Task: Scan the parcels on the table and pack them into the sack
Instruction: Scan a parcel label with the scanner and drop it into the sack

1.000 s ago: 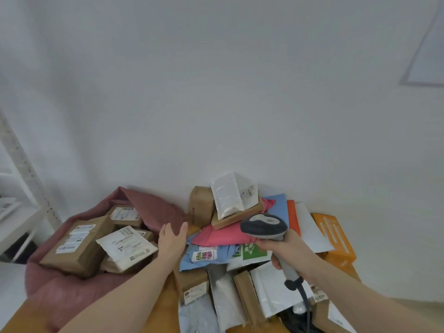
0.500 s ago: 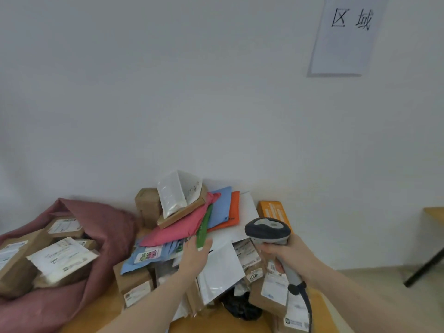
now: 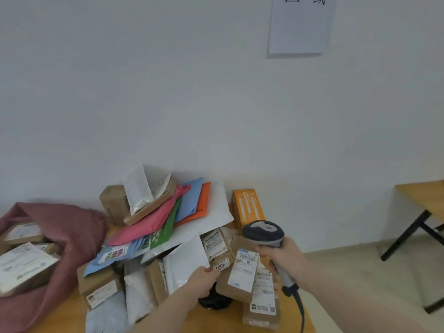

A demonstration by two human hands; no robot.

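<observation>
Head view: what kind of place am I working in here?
Probably a parcel sorting or dispatch room. Labelled parcels are heaped on a wooden table, the right hand grips a corded barcode scanner, and a pink sack already holds boxes.

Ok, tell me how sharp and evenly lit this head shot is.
Head view: soft, even indoor light, no glare; the left hand and white mailer are slightly motion-blurred, the sack soft at the frame edge; label print is unreadable; the scanner is fairly crisp; wide-angle bending at the borders.
</observation>
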